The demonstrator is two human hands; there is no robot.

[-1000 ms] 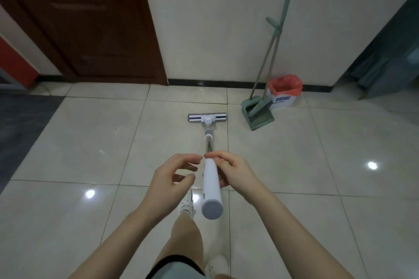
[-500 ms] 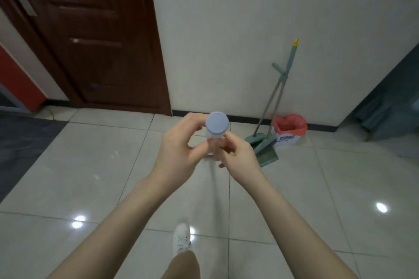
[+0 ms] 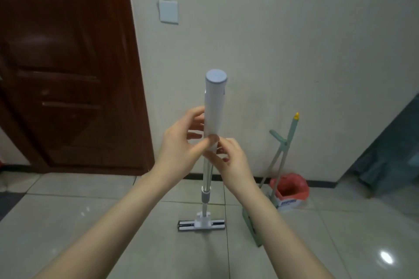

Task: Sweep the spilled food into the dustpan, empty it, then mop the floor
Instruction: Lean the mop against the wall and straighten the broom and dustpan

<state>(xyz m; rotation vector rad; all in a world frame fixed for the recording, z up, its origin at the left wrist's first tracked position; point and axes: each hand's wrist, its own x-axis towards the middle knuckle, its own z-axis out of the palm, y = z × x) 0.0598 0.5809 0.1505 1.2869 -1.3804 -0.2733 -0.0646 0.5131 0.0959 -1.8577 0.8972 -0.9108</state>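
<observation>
Pale glossy floor tiles (image 3: 68, 222) meet a cream wall (image 3: 294, 29), with a dark brown door (image 3: 68, 75) at 9 o'clock and a light switch (image 3: 168, 11) at 11 o'clock. At the centre the mop (image 3: 214, 102) stands nearly upright, its flat head (image 3: 201, 225) resting on the tiles at 6 o'clock. The left hand (image 3: 181, 149) curls round the lower end of the white grip, thumb across the front. The right hand (image 3: 231, 161) pinches the metal pole just beneath it. At 4 o'clock a green broom (image 3: 292, 133) and dustpan (image 3: 255, 236) lean against the wall, beside a small bin (image 3: 292, 188) lined with a red bag.
</observation>
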